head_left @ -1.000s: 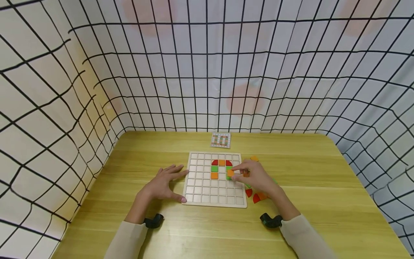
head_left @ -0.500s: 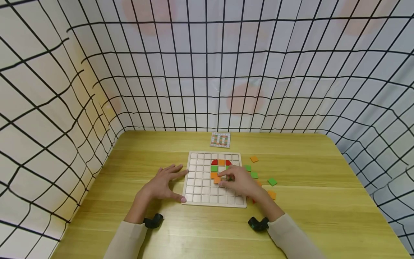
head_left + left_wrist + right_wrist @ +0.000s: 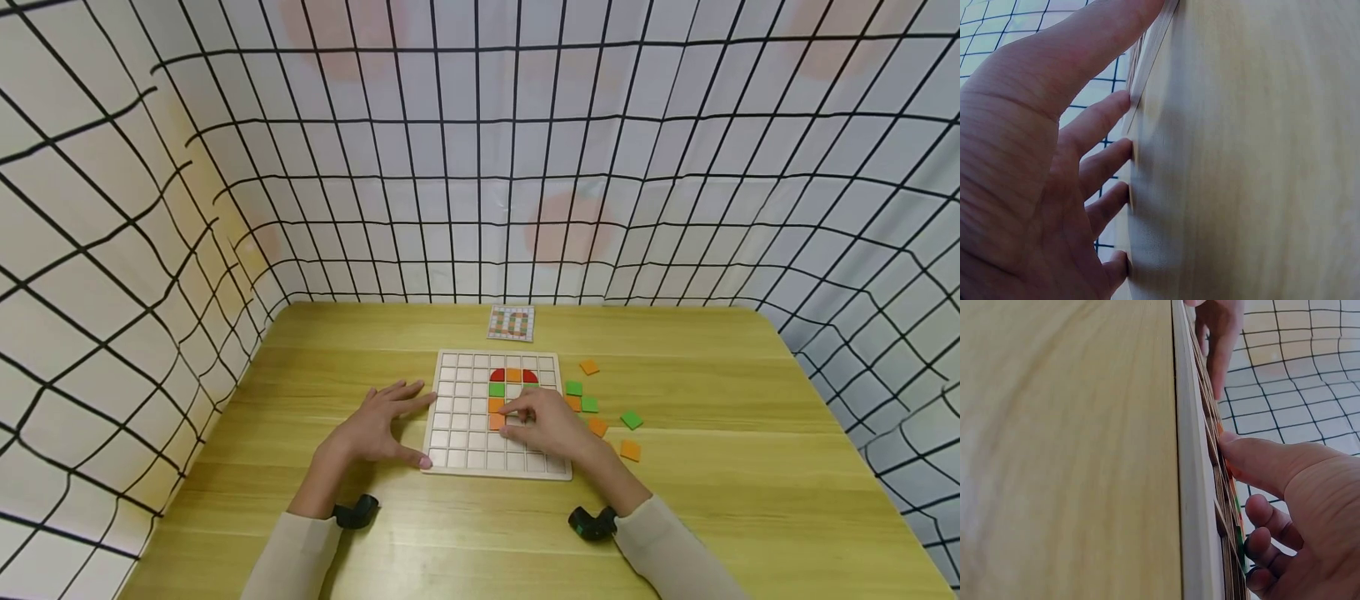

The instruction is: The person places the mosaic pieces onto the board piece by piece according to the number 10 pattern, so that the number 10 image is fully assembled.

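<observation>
A pale grid board (image 3: 457,433) lies on the table with red, orange and green tiles set in some cells. My right hand (image 3: 551,421) is over the board, thumb and index finger at the right side of an orange square tile (image 3: 496,422), pinching it at its cell. Just above that is another orange tile (image 3: 496,405), then a green tile (image 3: 497,389). In the right wrist view the thumb (image 3: 1254,456) meets an orange piece at the board's surface. My left hand (image 3: 378,425) is spread, with thumb and index fingertips at the board's left edge.
Loose orange and green tiles, among them a green tile (image 3: 632,420) and an orange tile (image 3: 589,367), lie right of the board. Behind the board is a small pattern card (image 3: 512,323). A black-grid white curtain (image 3: 480,200) surrounds the wooden table (image 3: 465,533).
My right hand has carried the orange tile leftward from the board's right side, then down into the cell below the other orange tile. The left hand has stayed put.
</observation>
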Demonstrator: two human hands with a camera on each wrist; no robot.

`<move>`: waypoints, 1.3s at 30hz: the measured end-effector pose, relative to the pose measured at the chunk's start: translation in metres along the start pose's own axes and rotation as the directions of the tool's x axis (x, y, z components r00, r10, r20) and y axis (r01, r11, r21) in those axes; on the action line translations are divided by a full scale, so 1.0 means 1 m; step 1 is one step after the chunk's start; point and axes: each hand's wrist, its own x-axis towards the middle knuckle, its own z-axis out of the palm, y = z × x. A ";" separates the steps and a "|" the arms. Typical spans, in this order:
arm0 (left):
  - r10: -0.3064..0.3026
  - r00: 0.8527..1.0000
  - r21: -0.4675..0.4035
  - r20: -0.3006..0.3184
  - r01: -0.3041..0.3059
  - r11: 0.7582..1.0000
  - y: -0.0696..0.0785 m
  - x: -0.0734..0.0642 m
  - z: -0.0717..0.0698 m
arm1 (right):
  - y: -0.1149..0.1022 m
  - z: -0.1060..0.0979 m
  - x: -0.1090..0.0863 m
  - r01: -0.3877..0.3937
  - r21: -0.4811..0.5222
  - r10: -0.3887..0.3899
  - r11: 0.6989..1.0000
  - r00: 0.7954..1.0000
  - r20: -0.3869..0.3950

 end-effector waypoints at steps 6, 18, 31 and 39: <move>0.002 1.000 -0.007 -0.003 -0.002 1.000 0.001 0.001 -0.001 | -0.001 0.000 0.000 0.000 0.011 0.000 1.000 1.000 0.006; 0.003 1.000 0.000 -0.001 -0.003 1.000 0.002 0.000 -0.001 | -0.004 -0.002 -0.001 -0.025 0.016 0.025 1.000 1.000 0.013; 0.001 1.000 0.004 0.005 -0.001 1.000 0.003 0.000 -0.002 | 0.001 -0.016 -0.007 -0.049 0.072 0.050 0.996 0.999 -0.016; -0.002 1.000 0.000 0.005 0.002 1.000 0.004 0.000 -0.002 | 0.014 -0.035 -0.020 -0.117 0.024 0.118 0.993 0.992 -0.044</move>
